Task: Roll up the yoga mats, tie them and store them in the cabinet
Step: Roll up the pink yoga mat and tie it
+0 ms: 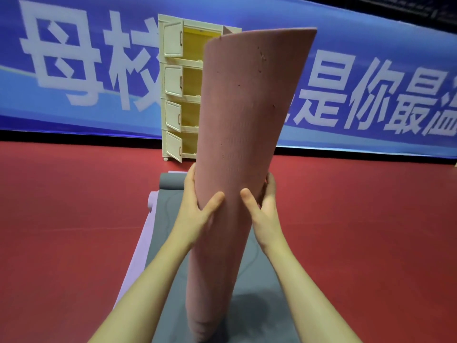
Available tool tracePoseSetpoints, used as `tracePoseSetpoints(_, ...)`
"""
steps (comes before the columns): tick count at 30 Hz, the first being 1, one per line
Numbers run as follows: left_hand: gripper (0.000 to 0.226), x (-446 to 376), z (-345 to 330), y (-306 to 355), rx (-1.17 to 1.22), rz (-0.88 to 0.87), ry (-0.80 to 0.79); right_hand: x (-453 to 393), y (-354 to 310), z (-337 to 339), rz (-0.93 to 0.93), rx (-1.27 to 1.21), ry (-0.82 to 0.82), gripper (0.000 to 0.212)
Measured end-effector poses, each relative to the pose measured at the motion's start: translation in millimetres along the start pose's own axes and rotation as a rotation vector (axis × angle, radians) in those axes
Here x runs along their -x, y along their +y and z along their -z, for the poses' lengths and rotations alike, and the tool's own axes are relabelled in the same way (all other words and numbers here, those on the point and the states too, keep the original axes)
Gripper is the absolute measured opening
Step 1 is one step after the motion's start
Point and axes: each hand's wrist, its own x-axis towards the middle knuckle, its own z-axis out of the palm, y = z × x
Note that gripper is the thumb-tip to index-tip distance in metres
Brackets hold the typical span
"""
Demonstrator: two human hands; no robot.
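Pink foam was what I saw first from the head camera, the only view I had. It was a pink mat (237, 149), rolled into a tube and standing up on its end, leaning a bit to the right at the top. Its bottom end sat on a grey mat (249, 305) that lay flat on the red floor (61, 231).

My left hand (197, 209) held the roll on its left side, fingers curled round it and thumb pressed on the front. My right hand (262, 206) held the right side the same way, thumb on the front, fingers wrapped behind where I could not see them. Both hands squeezed the roll at about the middle of its height.

I saw no strap or tie on the roll, so I think tying was not done yet. The top looked wider than the bottom, so I think the roll was loose up there.

The mat looked soft and light, with little dents in it. I think it would bend and try to spring open, so a firm two-hand hold round the middle seemed best. It did not look slippery.

A purple mat (138, 251) lay under the grey one, with its edge showing on the left and its far end curled up. Farther back stood a cream cabinet (173, 82) with its doors open, in front of a blue banner (74, 70), well apart from the roll.
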Motion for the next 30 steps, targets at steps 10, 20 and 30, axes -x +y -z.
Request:
tracePoseSetpoints(10,0.097,-10.4,0.8,22.3,0.064,-0.035,0.179,-2.8,-9.6,-14.4,0.033,0.077,0.037,0.095)
tracePoseSetpoints(20,0.100,-23.8,12.0,27.3,0.111,-0.078,0.159,-16.6,-32.5,-12.3,0.064,0.036,-0.031,0.084)
tracePoseSetpoints(30,0.079,-81.8,27.3,121.0,0.006,-0.437,0.254,-73.5,-134.4,-18.1,0.431,0.151,0.066,0.080)
